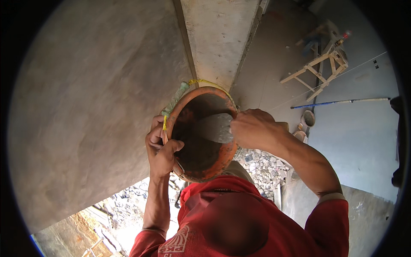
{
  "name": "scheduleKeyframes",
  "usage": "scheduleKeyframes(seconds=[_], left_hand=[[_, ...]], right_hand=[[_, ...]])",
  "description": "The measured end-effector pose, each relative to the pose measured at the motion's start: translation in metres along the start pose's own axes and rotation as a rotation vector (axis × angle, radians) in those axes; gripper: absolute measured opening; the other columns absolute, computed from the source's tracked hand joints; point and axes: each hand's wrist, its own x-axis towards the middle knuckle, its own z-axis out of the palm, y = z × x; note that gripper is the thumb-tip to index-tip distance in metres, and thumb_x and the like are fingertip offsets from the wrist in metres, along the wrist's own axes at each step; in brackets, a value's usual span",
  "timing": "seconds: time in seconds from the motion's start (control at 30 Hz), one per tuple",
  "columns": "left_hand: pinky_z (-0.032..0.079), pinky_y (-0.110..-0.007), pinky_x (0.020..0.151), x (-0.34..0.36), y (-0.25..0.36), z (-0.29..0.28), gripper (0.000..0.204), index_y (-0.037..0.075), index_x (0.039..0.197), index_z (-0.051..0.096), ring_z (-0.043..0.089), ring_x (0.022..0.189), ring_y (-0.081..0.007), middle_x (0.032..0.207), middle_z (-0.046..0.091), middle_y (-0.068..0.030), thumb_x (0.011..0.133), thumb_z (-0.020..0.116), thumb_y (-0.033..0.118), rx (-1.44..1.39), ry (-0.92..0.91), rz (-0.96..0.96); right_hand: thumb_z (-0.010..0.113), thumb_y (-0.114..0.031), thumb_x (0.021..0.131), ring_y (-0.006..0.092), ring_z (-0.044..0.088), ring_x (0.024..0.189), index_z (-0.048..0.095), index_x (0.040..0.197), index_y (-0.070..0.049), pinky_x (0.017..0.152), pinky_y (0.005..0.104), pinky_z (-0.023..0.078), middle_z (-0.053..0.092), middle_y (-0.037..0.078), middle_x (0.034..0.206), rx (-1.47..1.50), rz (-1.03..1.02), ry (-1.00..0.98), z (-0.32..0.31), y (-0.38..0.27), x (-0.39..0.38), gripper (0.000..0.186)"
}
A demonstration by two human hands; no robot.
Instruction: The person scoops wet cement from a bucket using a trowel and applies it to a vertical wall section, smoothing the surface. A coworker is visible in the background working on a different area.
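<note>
An orange bucket (225,155) is tilted with its mouth toward me, its inside dark and smeared with grey material. My left hand (164,147) is closed on the bucket's left rim, thumb over the edge. A yellow handle (216,86) with a green wrapped grip (174,100) loops along the far left side of the rim. At the right rim, my right hand (256,130) is closed around a trowel, with its fingers curled inward. The trowel's grey metal blade (219,127) reaches into the bucket; its tip is hard to make out in the shade.
A grey plastered wall (90,103) rises on the left, beside a pale column (220,38). At the right are a wooden trestle (323,68), a blue-and-white pole (338,103) and a small bucket (308,118). Rubble (265,171) lies below.
</note>
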Motion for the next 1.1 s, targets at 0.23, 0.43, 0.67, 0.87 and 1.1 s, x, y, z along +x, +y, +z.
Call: scheduleKeyframes(seconds=[0.23, 0.43, 0.67, 0.87, 1.1], left_hand=[[0.036, -0.027, 0.083, 0.000, 0.001, -0.005, 0.019, -0.004, 0.077, 0.062, 0.048, 0.099, -0.0162, 0.105, 0.051, -0.0055, 0.058, 0.062, -0.005, -0.038, 0.007, -0.014], [0.037, -0.029, 0.088, 0.003, -0.005, -0.004, 0.019, -0.003, 0.077, 0.063, 0.049, 0.102, -0.0180, 0.108, 0.054, -0.0067, 0.058, 0.063, -0.004, -0.038, -0.038, 0.005], [0.037, -0.029, 0.091, 0.002, -0.001, 0.006, 0.020, -0.003, 0.079, 0.063, 0.050, 0.103, -0.0189, 0.108, 0.054, -0.0070, 0.059, 0.064, -0.003, -0.041, -0.005, 0.063], [0.033, -0.025, 0.091, 0.000, 0.005, 0.009, 0.023, -0.004, 0.080, 0.061, 0.046, 0.099, -0.0172, 0.106, 0.050, -0.0050, 0.057, 0.062, -0.003, -0.083, 0.040, 0.001], [0.032, -0.025, 0.091, -0.002, 0.011, 0.010, 0.027, -0.004, 0.084, 0.062, 0.045, 0.098, -0.0166, 0.105, 0.049, -0.0042, 0.057, 0.061, -0.003, -0.120, 0.074, -0.008]], right_hand=[[0.060, -0.014, 0.088, 0.0348, 0.073, 0.078, 0.074, 0.079, -0.003, 0.074, 0.0465, 0.058, 0.072, 0.017, 0.078, -0.012, -0.111, -0.132, 0.017, -0.011, -0.003, 0.021], [0.060, -0.013, 0.089, 0.0370, 0.073, 0.081, 0.073, 0.084, 0.002, 0.073, 0.0465, 0.057, 0.072, 0.023, 0.085, -0.201, 0.129, 0.066, 0.018, 0.022, -0.048, 0.020], [0.056, -0.028, 0.098, 0.0411, 0.071, 0.083, 0.071, 0.090, 0.000, 0.075, 0.0484, 0.055, 0.070, 0.024, 0.083, 0.051, -0.053, -0.091, 0.050, -0.011, -0.007, 0.034], [0.060, -0.032, 0.098, 0.0373, 0.066, 0.071, 0.069, 0.087, -0.003, 0.073, 0.0456, 0.055, 0.064, 0.019, 0.072, 0.531, -0.133, 0.038, 0.069, 0.007, -0.004, 0.033], [0.075, -0.024, 0.086, 0.0300, 0.063, 0.089, 0.069, 0.099, -0.004, 0.079, 0.0437, 0.051, 0.065, 0.009, 0.101, 0.012, -0.210, 0.634, 0.068, 0.025, -0.034, 0.024]])
